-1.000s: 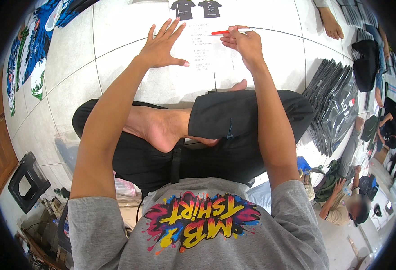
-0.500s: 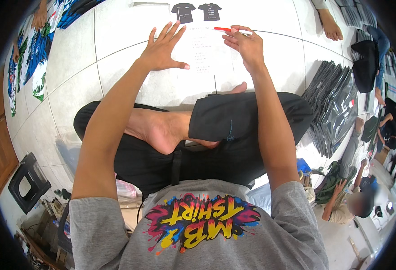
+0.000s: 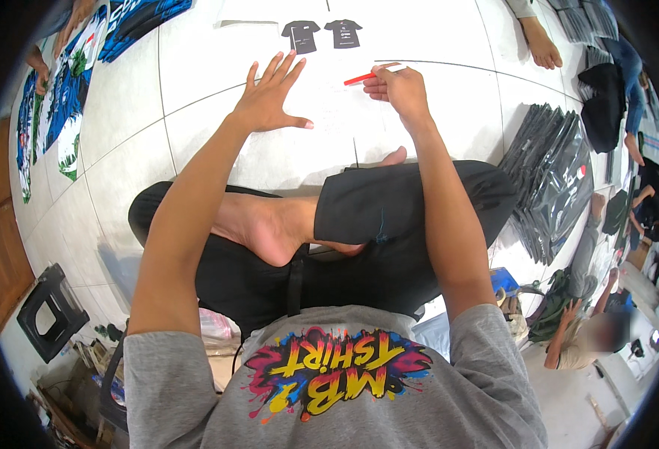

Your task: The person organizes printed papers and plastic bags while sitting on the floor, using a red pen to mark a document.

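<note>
My left hand (image 3: 271, 101) lies with its fingers spread on a white printed sheet (image 3: 322, 90) on the floor in front of me, holding nothing. My right hand (image 3: 404, 91) is closed around a red-and-white pen (image 3: 358, 78), its red end pointing left over the sheet. On the upper part of the sheet are two small pictures of black T-shirts, a left one (image 3: 301, 37) just beyond my left fingertips and a right one (image 3: 343, 34). Whether the pen touches the sheet, I cannot tell.
White floor tiles (image 3: 217, 71) surround me. Dark garments in clear bags (image 3: 546, 179) are stacked at my right. Blue patterned garments (image 3: 138, 26) lie far left, near another person's hands (image 3: 39, 71). Someone's bare foot (image 3: 543, 49) stands far right. A black stool (image 3: 49, 314) is at lower left.
My right hand and the pen have moved toward me and slightly left over the sheet. My left hand stays spread in place on it. The whole view has shifted slightly.
</note>
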